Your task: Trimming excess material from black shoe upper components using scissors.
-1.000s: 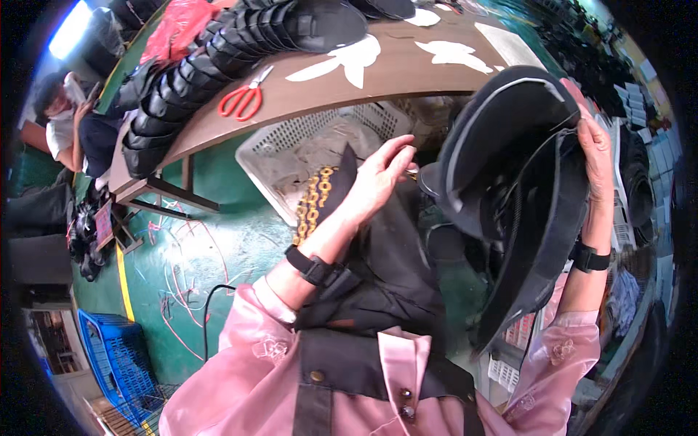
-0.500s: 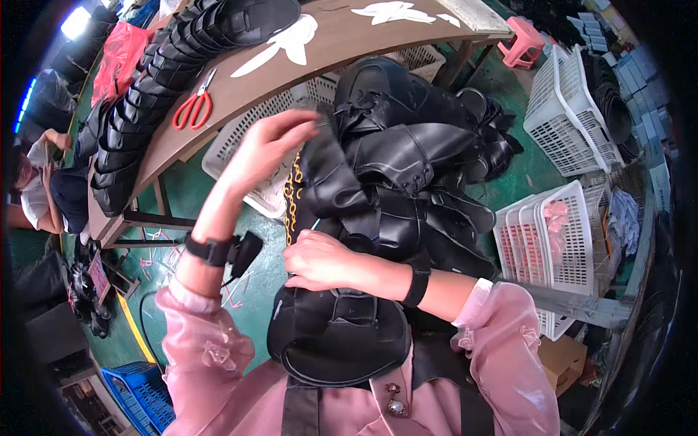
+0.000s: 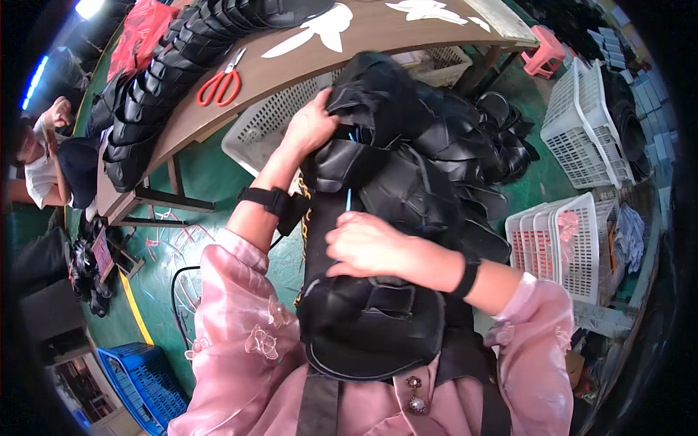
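A large pile of black leather shoe uppers (image 3: 414, 192) lies in front of me. My left hand (image 3: 311, 125) is closed on the edge of a black shoe upper (image 3: 371, 91) at the pile's far left. Nearer to me, my right hand (image 3: 367, 245) is closed in a pinch. A thin light-blue strand (image 3: 348, 199) sticks up from its fingers; whether it is cord or a stick, I cannot tell. More blue bits show among the leather by my left hand. Against my lap rests another black upper (image 3: 371, 334), below my right hand.
A brown table (image 3: 280, 69) holds red-handled scissors (image 3: 220, 86), white cut pieces (image 3: 320, 30) and a long row of overlapping black uppers (image 3: 156, 94). White crates (image 3: 574, 131) and a pink stool (image 3: 542, 51) stand right. A blue crate (image 3: 142, 385) is lower left; a person (image 3: 47, 160) sits far left.
My left hand has gone from raised above the pile to holding an upper at its far side. My right hand has shifted right, and more of the blue strand shows. The whole view has swung slightly.
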Demonstrator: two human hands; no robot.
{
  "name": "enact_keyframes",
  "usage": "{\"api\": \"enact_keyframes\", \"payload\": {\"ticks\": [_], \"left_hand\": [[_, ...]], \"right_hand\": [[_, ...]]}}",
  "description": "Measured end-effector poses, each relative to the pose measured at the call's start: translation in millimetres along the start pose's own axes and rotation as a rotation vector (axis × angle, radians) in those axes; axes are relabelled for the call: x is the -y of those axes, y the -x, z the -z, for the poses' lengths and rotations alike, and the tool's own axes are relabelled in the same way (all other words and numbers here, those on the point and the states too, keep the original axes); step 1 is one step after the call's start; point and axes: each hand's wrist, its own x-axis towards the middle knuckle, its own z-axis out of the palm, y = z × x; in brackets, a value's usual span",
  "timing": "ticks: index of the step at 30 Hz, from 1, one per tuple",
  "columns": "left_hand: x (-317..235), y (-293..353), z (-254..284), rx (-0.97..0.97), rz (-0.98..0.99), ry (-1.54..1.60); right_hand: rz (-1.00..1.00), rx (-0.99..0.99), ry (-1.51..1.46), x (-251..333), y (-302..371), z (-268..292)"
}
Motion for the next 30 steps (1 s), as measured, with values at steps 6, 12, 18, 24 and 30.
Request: {"api": "enact_keyframes", "payload": {"ticks": [6, 12, 18, 24, 30], "left_hand": [[44, 45, 7, 0.037, 0.140, 0.043], [21, 115, 2, 0.005, 0.139, 0.273], [4, 145, -29, -0.094, 0.174, 0.437], [-65, 191, -39, 0.042, -0.594, 0.061], [-81, 196, -18, 0.452, -0.852, 0.176]], "right_hand": [[-0.074, 0.378, 0.211, -25, 56, 81], [-0.235, 0.379, 0.465, -57, 119, 122], [-0.694, 0.110, -0.600, -74, 118, 85], [-0.673, -0.605, -1.363, -111, 123, 27], [-0.639, -0.462, -1.634, -96, 107, 81]]}}
